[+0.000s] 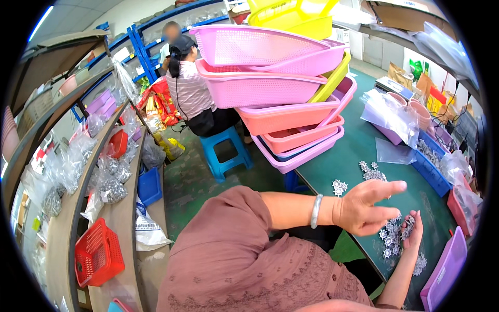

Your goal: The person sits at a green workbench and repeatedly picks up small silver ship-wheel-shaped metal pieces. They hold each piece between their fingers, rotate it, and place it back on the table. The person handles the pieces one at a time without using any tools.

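With the clock centred on the left hand and twelve at the top of the view, the right hand is seen at four o'clock. A clutch of spiky metal pieces is held in its curled fingers. The left hand is spread, two digits stretched well apart with nothing visible between them; its underside cannot be seen. More of the same lie on the green table: a near pile at five o'clock, a small group at ten and a far heap at twelve.

For good handling, the clutch is best supported from below and kept low over the near pile, so that anything slipped is easily recovered. Single pieces are probably best pinched by the hub, since the spokes look likely to snag. The groups should be kept apart, and the near pile is best not brushed by the right forearm. Clearance is also worth minding from the purple tray at four o'clock, beyond that forearm.
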A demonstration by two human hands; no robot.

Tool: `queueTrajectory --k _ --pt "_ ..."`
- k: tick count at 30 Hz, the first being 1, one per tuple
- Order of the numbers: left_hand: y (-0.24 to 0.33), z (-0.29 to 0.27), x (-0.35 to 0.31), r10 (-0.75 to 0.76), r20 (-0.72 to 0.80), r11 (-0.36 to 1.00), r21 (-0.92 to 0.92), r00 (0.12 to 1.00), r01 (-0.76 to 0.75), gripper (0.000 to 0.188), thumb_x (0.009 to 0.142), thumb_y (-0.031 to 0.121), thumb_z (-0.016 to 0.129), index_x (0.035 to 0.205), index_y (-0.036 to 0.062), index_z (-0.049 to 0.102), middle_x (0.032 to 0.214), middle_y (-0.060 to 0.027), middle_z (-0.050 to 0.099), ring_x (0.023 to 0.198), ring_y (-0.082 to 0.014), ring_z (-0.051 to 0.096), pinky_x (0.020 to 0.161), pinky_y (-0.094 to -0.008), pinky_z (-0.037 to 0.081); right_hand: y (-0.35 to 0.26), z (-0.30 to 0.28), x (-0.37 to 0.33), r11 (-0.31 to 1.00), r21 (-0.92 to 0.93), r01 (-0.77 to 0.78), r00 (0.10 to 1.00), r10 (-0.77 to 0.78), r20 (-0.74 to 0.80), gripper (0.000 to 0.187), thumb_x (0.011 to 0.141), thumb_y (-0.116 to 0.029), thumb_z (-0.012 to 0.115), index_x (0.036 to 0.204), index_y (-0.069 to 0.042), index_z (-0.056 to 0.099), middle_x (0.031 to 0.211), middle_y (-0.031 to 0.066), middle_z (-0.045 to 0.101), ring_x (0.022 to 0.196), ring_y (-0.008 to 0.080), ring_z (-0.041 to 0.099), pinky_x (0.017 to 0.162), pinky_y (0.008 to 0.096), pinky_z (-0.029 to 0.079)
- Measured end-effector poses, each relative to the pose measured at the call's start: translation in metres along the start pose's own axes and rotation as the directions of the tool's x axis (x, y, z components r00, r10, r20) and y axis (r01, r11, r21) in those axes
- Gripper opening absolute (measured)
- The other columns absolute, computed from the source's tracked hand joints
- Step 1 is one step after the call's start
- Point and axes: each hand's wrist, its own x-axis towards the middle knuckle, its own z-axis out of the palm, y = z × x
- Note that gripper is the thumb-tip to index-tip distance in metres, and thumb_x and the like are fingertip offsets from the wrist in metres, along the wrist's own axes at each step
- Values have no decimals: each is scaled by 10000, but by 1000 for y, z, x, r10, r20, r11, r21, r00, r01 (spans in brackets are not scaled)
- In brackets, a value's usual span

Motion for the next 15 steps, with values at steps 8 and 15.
queueTrajectory --k 8,15 --pt "28 -11 87 441 -233 893 17 867 -449 305 637 26 586 914 154 585 1020 17 466 687 -207 431 506 -304 343 -4 -25 9 986 -101 -132 991 134 15 446 860 -377 473 1129 -21 458 996 121 532 914 216 514 759 386 448" --pt "36 6 91 550 -277 828 58 788 -558 343 698 73 594 996 243 573 1072 123 372 705 -166 419 542 -293 336 -9 -2 -1 995 -83 -57 998 58 9 341 868 -322 465 1015 -19 517 892 87 549 805 221 534 693 339 461"
